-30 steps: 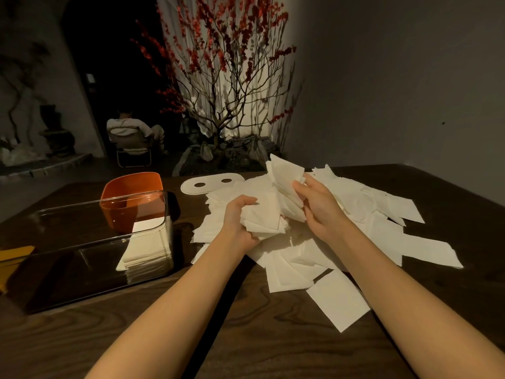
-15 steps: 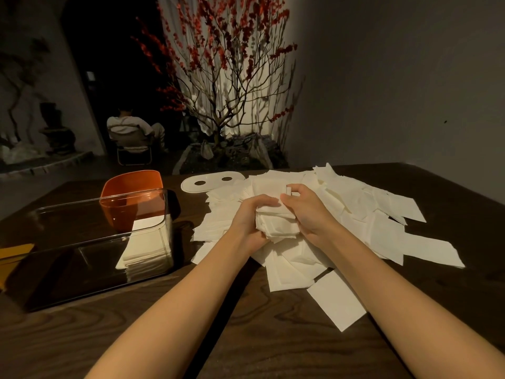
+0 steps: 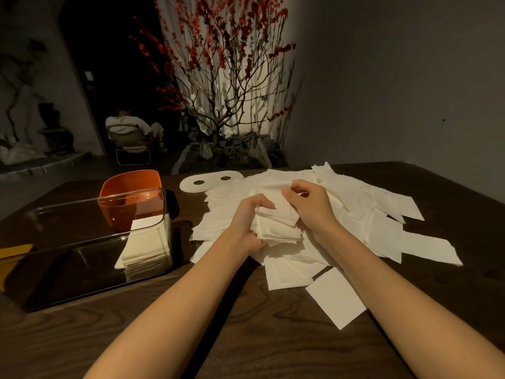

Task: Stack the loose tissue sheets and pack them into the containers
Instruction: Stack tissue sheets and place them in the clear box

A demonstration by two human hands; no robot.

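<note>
No brand, label or writing can be read anywhere. At the table's [image 3: 246, 337] centre, the left hand [image 3: 250, 222] curls round a small stack of tissues [image 3: 278, 225] while the right hand [image 3: 308, 205] pinches its top sheet, above the loose pile [image 3: 363, 214]. At nine o'clock, the clear container [image 3: 90, 242] holds stacked sheets [image 3: 144, 247]; the orange tub [image 3: 131, 187] sits at ten.

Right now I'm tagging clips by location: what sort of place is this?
Probably a dim restaurant or teahouse: a dark wooden table, a lit red-blossom tree display, and a person seated in a folding chair beyond.

Teahouse-like lounge — blossom tree [image 3: 218, 86]
</note>
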